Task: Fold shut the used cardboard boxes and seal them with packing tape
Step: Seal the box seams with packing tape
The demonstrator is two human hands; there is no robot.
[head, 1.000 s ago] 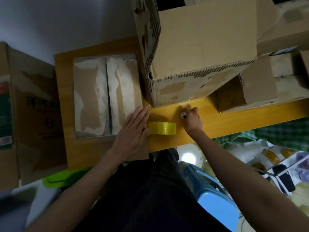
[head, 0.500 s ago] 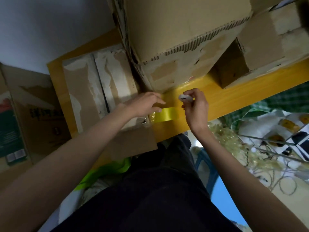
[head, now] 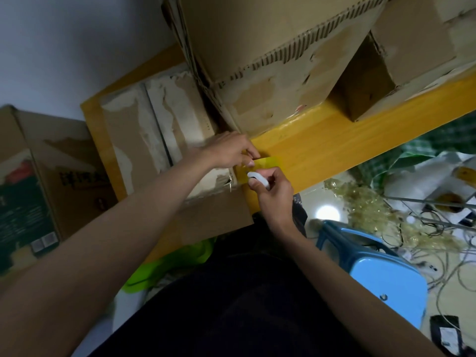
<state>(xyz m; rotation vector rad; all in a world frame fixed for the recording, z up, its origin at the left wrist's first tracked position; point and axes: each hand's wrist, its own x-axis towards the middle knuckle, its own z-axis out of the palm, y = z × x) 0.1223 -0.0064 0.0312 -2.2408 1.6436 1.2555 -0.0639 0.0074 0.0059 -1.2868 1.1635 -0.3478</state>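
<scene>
Yellow wood, the bench [head: 334, 148] carries a flat, closed box [head: 144, 140] at its left end, seam running from the near edge to the far one. Just off its near right corner the left hand [head: 226, 152] pinches the yellow tape [head: 268, 162] taut — strip lying along the near edge. The right hand [head: 273, 186] grips a small white cutter [head: 258, 179] against it, likely to sever it.
</scene>
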